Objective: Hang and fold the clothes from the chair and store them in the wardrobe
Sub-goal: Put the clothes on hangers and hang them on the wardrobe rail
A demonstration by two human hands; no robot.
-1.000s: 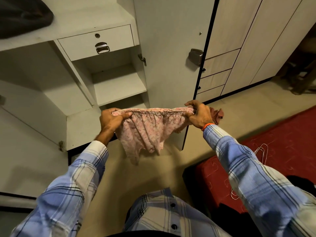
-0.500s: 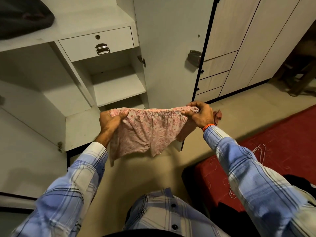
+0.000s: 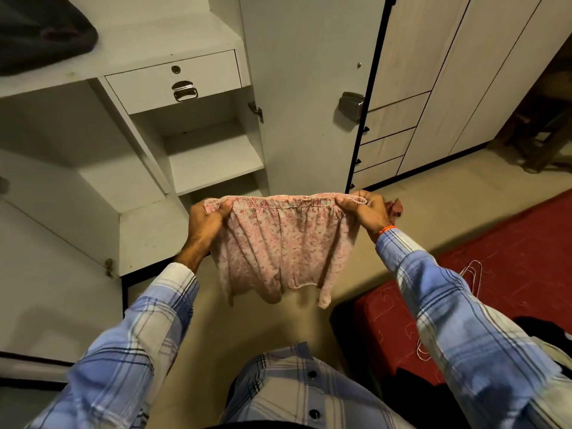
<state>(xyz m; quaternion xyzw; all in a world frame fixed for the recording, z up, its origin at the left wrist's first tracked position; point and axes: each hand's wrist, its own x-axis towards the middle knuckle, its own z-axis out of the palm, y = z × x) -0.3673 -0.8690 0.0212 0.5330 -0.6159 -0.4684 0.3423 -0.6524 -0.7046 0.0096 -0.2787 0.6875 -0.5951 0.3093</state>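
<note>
1. Blue-white plaid shirt sleeves, both arms extended fwd over bare beige floor.
2. Red patterned mat, R side; thin wire hangers lying on it.
3. Pink floral cloth shorts: held mid-air, waistband stretched flat. Left hand grasps L corner; right hand grasps R corner.
4. White open wardrobe beyond; shelf edges, drawer w/ metal handle.

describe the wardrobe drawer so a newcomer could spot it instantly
Start at the open white wardrobe on the left. Under its top shelf, beside the open door, sits one small white drawer. Unlike the bare shelves below, it has a keyhole and a metal pull handle.
</note>
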